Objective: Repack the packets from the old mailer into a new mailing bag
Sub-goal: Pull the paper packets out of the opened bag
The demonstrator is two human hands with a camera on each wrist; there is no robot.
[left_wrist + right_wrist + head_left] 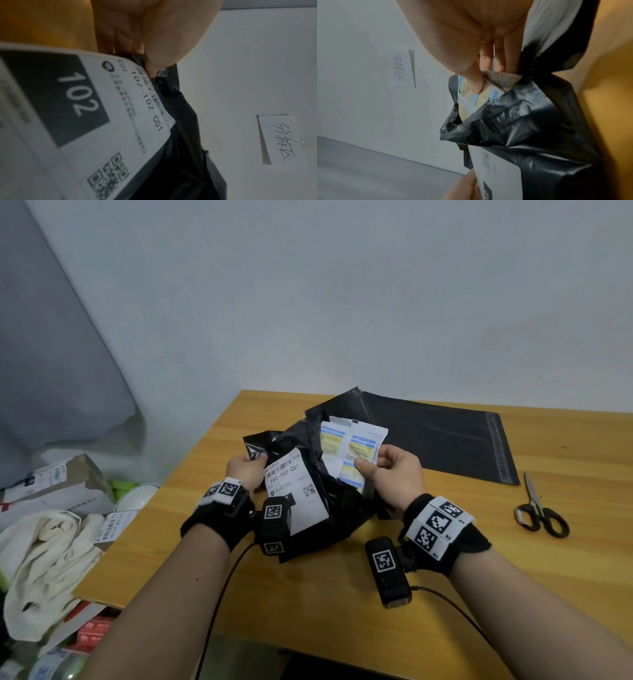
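Observation:
The old mailer, crumpled black plastic with a white shipping label, is held up over the wooden table. My left hand pinches its torn top edge beside the label, thumb on the black plastic. My right hand pinches white packets with blue and yellow print, which stick halfway out of the mailer's open mouth. In the right wrist view my thumb presses on the packets inside the black bag. The new mailing bag lies flat and black behind.
Black-handled scissors lie on the table at the right. Off the table's left edge sit cardboard parcels, a white cloth and a bowl. A handwritten paper note is stuck on the wall behind.

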